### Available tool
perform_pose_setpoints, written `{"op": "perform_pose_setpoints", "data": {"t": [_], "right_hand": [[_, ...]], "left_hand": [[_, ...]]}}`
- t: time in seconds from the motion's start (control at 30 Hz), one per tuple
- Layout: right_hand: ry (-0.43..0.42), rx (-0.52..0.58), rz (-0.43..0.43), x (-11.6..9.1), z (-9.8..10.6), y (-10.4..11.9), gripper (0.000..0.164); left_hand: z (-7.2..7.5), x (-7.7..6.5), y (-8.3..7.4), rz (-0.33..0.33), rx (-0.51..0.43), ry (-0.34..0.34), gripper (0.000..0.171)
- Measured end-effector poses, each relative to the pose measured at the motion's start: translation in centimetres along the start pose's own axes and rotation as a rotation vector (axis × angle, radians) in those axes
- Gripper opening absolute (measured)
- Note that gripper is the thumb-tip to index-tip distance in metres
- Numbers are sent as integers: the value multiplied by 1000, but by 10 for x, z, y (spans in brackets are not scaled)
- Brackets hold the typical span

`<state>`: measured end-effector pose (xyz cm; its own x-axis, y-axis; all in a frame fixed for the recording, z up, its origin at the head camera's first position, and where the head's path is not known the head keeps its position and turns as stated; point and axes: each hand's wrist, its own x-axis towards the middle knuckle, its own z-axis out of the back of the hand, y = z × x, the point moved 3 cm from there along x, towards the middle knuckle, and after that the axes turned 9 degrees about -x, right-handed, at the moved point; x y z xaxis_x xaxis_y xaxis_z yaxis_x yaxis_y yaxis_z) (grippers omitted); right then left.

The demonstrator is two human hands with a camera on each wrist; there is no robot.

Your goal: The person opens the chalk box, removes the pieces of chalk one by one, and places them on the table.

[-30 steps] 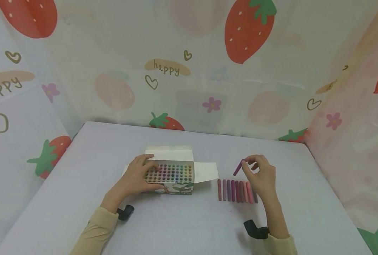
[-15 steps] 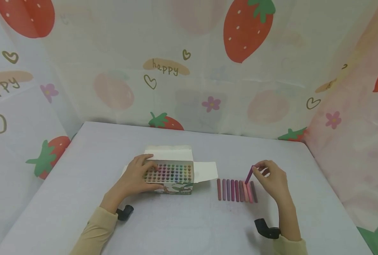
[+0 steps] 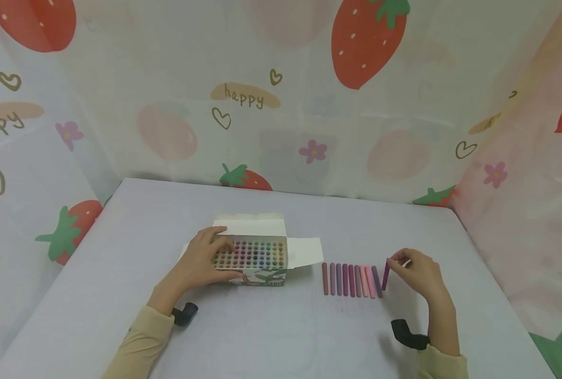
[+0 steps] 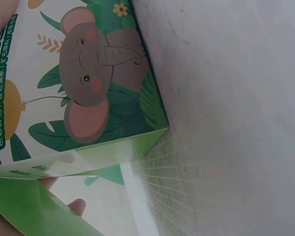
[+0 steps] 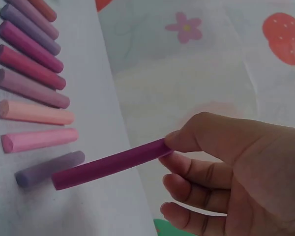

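Observation:
My right hand (image 3: 420,273) pinches a dark magenta stick of chalk (image 5: 110,164) by its upper end, between thumb and forefinger. The chalk slants downward, its lower end close to a greyish purple stick (image 5: 49,169) at the right end of a row of chalk (image 3: 345,280). Pink, purple, peach and red-brown sticks lie side by side in that row. With the thumb on the front and fingers over the top, my left hand (image 3: 197,260) holds the opened chalk box (image 3: 262,277). Many coloured chalk ends show inside it. An elephant is printed on its side (image 4: 88,69).
Box flaps stand out at the back (image 3: 249,225) and to the right (image 3: 305,253), the right one reaching near the row. A white cloth covers the table (image 3: 271,337). Strawberry-print curtains (image 3: 176,63) hang behind and at both sides.
My right hand has moved right and lower, carrying the magenta chalk from above the row to its right end. The left hand stays on the box.

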<state>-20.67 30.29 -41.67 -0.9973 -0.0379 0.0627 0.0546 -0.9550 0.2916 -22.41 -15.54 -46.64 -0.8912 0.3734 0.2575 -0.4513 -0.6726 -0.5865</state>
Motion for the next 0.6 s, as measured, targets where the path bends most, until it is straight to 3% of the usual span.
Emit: {"op": "perform_pose_setpoints", "data": {"t": [0.23, 0.6], "right_hand": [[41, -40, -23, 1, -9, -9, 24], [64, -16, -57, 10, -33, -18, 28]], "left_hand": [[-1, 1, 1, 2, -8, 4, 56], [-1, 0, 2, 3, -8, 4, 58]]}}
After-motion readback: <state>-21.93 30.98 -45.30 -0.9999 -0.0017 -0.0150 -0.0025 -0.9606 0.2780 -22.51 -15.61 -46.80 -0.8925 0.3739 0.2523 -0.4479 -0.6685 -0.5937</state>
